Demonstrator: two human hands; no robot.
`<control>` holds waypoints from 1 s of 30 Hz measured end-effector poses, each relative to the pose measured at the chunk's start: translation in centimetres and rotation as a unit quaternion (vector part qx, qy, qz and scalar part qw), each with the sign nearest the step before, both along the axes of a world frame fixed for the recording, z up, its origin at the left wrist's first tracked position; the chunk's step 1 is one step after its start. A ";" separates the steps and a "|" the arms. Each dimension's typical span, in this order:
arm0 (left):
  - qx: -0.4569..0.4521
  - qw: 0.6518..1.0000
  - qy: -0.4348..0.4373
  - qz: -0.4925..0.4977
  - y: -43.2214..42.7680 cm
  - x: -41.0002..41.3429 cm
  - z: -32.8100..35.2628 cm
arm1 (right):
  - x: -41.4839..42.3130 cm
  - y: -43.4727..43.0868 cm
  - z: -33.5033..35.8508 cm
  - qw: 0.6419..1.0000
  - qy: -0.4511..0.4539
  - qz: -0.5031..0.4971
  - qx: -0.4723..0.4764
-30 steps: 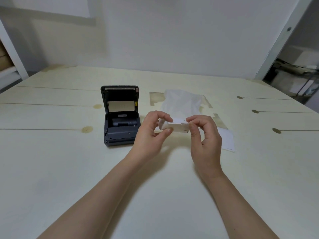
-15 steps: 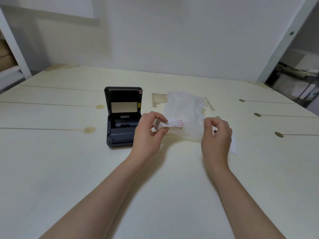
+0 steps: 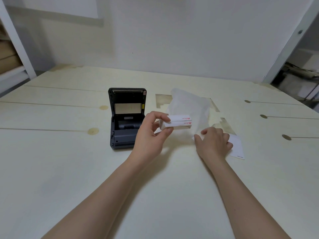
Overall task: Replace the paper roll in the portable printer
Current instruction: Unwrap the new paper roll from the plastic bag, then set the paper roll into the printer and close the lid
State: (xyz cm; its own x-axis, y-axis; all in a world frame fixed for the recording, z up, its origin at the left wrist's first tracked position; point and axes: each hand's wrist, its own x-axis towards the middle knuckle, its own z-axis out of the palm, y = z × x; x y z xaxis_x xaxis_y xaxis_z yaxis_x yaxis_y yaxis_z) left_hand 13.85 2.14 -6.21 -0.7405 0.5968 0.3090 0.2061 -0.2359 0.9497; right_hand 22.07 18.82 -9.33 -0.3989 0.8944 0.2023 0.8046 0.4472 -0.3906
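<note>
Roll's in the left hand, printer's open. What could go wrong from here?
1. The left hand pinches the roll by one end only; it could slip or tilt on the way to the printer.
2. The roll's loose edge looks free; it may unwind, or go into the open bay facing the wrong way.

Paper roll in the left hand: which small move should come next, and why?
Probably carry the paper roll leftward and lower it into the printer: its lid stands open, the bay looks empty, and the left hand pinches the roll.
</note>
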 end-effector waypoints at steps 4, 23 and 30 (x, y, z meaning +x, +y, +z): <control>-0.003 1.000 -0.007 -0.016 -0.2 0.2 0.1 | 0.8 -1.1 0.7 0.996 0.048 0.007 0.077; 0.002 0.995 -0.008 -0.101 -5.3 -2.0 1.3 | 0.9 -6.9 5.2 0.835 0.331 0.382 -0.218; 0.016 0.996 -0.022 -0.090 -8.0 -3.8 1.3 | -1.6 -9.6 5.4 0.825 0.357 0.362 -0.247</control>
